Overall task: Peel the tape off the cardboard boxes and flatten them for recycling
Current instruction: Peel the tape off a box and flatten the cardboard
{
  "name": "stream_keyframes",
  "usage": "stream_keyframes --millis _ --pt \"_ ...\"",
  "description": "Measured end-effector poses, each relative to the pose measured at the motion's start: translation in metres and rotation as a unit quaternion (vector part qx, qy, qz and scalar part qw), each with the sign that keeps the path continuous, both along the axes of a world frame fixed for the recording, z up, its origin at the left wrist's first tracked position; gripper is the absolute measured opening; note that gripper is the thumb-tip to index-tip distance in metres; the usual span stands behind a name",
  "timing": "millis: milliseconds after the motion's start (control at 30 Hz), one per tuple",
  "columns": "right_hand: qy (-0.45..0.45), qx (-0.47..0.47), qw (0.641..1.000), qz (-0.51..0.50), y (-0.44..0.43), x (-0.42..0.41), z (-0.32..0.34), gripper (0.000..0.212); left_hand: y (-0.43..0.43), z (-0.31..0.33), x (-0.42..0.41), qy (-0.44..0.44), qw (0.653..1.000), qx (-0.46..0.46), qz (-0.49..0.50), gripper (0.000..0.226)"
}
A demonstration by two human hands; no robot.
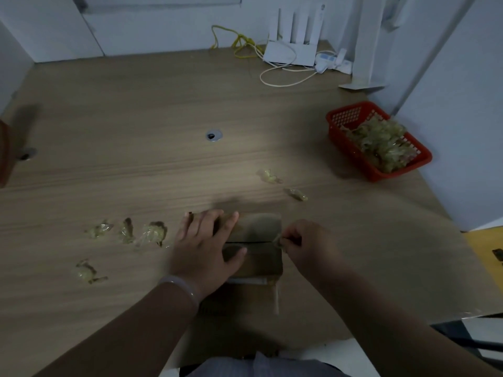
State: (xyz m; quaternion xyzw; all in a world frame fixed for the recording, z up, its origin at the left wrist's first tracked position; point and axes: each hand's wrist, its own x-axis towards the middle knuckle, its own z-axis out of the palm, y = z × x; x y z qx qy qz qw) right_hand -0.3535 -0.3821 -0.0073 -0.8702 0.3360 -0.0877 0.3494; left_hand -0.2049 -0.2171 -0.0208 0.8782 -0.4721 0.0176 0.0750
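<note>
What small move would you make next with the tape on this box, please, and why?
Probably pull the tape away to the right: the right hand pinches its loose end at the seam's end, while the left hand presses the box steady.

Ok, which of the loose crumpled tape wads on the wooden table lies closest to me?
The crumpled yellowish tape wad at far left, alone in front of the row of three wads; all the others lie farther back.

— Anything worn on the arms?
— Both forearms (130,330) bare. A pale, milky bangle (178,288) rings the wrist of the left hand (202,246).
— And clothing?
— Grey-blue fabric (261,367) at the lap, lower edge of view.
</note>
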Motion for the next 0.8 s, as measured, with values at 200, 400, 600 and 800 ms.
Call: stream_keyframes --millis 200,400,600,800 --pt "-0.061 -0.058 0.996 0.032 0.006 -0.010 -0.003 0.008 0.000 -0.002 0.002 -0.003 1.000 0.013 -0.001 0.070" --pt "-0.154 0.011 0.988 -0.010 0.005 0.011 0.020 0.009 -0.001 0.000 0.002 0.007 1.000 0.016 -0.004 0.070" --pt "-0.065 0.029 0.997 0.042 0.001 0.029 0.007 0.014 -0.001 0.004 0.000 0.030 1.000 0.004 -0.003 0.071" --pt "-0.049 -0.177 0.976 0.118 0.014 0.022 -0.013 0.015 -0.001 0.007 -0.003 0.037 0.999 -0.014 0.004 0.070"
